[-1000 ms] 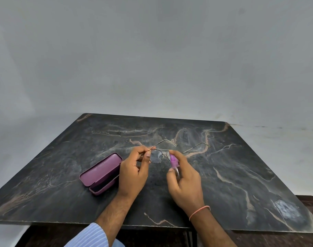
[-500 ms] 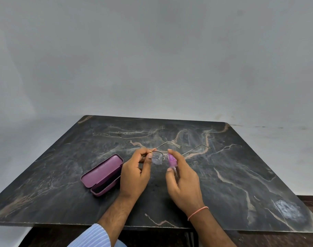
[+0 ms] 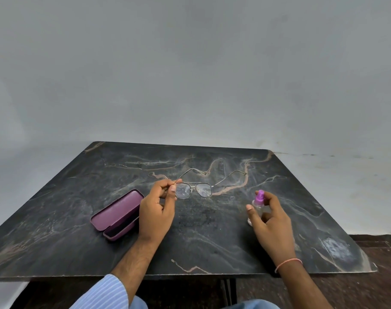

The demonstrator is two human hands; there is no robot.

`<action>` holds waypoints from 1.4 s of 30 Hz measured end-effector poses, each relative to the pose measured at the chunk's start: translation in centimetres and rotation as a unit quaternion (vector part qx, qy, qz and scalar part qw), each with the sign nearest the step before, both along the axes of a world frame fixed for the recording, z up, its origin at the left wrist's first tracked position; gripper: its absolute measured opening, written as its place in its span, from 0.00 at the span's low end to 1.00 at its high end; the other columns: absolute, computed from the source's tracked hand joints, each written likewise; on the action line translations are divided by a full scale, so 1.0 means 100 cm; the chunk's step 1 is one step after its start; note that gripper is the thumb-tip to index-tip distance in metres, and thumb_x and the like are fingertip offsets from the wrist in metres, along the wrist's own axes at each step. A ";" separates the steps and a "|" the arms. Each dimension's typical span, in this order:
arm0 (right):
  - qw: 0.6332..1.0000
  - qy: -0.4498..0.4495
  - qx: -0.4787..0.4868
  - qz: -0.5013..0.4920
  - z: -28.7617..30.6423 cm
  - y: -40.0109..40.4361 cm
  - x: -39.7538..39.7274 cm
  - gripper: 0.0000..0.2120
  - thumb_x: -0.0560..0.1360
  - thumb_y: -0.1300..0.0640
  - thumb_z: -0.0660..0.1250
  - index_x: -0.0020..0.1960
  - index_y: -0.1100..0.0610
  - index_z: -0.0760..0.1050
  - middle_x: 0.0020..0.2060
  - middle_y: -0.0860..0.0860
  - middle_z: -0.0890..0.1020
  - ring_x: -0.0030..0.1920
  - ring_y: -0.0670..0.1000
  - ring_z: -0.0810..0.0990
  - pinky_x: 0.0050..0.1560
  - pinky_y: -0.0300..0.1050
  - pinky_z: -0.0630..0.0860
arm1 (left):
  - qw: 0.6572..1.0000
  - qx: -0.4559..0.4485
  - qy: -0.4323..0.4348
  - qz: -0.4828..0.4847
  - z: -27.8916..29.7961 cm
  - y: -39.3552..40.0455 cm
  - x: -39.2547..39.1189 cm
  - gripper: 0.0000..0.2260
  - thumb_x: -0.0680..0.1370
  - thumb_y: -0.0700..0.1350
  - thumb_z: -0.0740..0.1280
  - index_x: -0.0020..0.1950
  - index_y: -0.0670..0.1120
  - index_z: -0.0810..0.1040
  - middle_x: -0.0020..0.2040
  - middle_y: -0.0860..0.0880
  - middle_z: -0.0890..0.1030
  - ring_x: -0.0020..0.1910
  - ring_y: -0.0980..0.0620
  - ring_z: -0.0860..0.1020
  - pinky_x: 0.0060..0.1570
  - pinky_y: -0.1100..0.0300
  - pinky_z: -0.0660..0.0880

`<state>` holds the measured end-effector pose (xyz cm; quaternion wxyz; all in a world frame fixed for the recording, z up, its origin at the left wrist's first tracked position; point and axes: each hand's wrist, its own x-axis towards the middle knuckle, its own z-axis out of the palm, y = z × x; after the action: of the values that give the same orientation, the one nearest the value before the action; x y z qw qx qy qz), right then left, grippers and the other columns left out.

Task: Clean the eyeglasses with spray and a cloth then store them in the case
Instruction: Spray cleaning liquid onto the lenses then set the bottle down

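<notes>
One open purple case (image 3: 117, 214) lies on the worktop (image 3: 212, 241) just left of the left hand (image 3: 155, 210), whose fingers pinch one pair of glasses (image 3: 194, 189) by a lens corner, while the right hand (image 3: 271, 221) curls its fingers round one pink-capped spray bottle (image 3: 259, 198)

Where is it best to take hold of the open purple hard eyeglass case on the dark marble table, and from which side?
Probably by the lower tray of the purple eyeglass case, at its near long wall, coming from above on the person's side. The lid lies folded back on the far side along the hinge, so that edge is blocked and would swing.
</notes>
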<state>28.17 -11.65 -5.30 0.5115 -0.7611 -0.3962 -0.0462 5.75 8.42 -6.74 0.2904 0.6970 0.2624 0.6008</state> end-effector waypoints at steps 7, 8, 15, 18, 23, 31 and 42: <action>0.999 -0.010 -0.043 -0.012 0.001 -0.002 -0.002 0.25 0.78 0.46 0.77 0.70 0.40 0.70 0.39 0.47 0.84 0.32 0.44 0.77 0.36 0.41 0.77 | 1.000 -0.011 -0.010 -0.023 0.003 -0.005 0.001 0.07 0.86 0.57 0.65 0.60 0.57 0.80 0.53 0.68 0.87 0.45 0.60 0.88 0.35 0.70 0.78; 0.999 -0.006 -0.040 -0.007 0.002 -0.003 -0.004 0.29 0.77 0.45 0.78 0.72 0.41 0.69 0.49 0.45 0.86 0.40 0.43 0.80 0.44 0.41 0.79 | 1.000 -0.012 -0.011 -0.024 0.003 -0.005 0.000 0.07 0.86 0.57 0.65 0.60 0.57 0.79 0.54 0.67 0.88 0.45 0.60 0.88 0.35 0.70 0.78; 0.978 -0.166 0.114 -0.057 0.019 -0.015 -0.029 0.11 0.80 0.45 0.71 0.60 0.47 0.80 0.50 0.44 0.83 0.50 0.46 0.81 0.53 0.41 0.77 | 0.999 -0.014 -0.015 -0.030 0.002 -0.006 -0.004 0.09 0.87 0.59 0.65 0.61 0.57 0.80 0.56 0.59 0.89 0.44 0.54 0.88 0.31 0.58 0.81; 0.993 0.062 0.096 0.015 0.040 -0.010 -0.047 0.15 0.83 0.37 0.65 0.46 0.44 0.85 0.33 0.47 0.82 0.29 0.47 0.77 0.30 0.42 0.74 | 0.999 0.000 -0.027 -0.041 0.007 -0.011 -0.010 0.07 0.87 0.62 0.64 0.60 0.64 0.79 0.55 0.60 0.89 0.35 0.57 0.82 0.27 0.67 0.72; 0.826 0.537 0.021 0.170 0.074 -0.002 -0.053 0.32 0.85 0.33 0.57 0.55 0.57 0.89 0.31 0.48 0.77 0.22 0.46 0.70 0.20 0.36 0.63 | 0.997 0.045 -0.003 -0.059 0.012 -0.018 -0.030 0.05 0.88 0.58 0.65 0.63 0.66 0.79 0.48 0.65 0.86 0.30 0.57 0.78 0.26 0.67 0.69; 0.743 0.623 0.000 0.245 0.074 0.009 -0.050 0.17 0.71 0.44 0.78 0.52 0.56 0.89 0.29 0.45 0.69 0.20 0.43 0.65 0.18 0.34 0.62 | 0.982 0.141 0.103 -0.069 0.024 -0.010 -0.066 0.09 0.88 0.48 0.67 0.65 0.61 0.79 0.66 0.65 0.86 0.42 0.55 0.86 0.36 0.60 0.81; 0.819 0.544 -0.051 0.174 0.044 0.004 -0.042 0.06 0.76 0.54 0.75 0.50 0.55 0.88 0.28 0.45 0.69 0.22 0.44 0.63 0.23 0.35 0.58 | 0.875 0.327 0.357 -0.026 0.044 0.010 -0.079 0.10 0.86 0.49 0.65 0.63 0.52 0.85 0.72 0.56 0.84 0.62 0.53 0.86 0.58 0.55 0.84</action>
<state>24.02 -11.20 -0.94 0.6036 -0.6062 -0.1810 0.4852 -2.15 9.41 -2.30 -0.0519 0.9260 0.1189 0.3546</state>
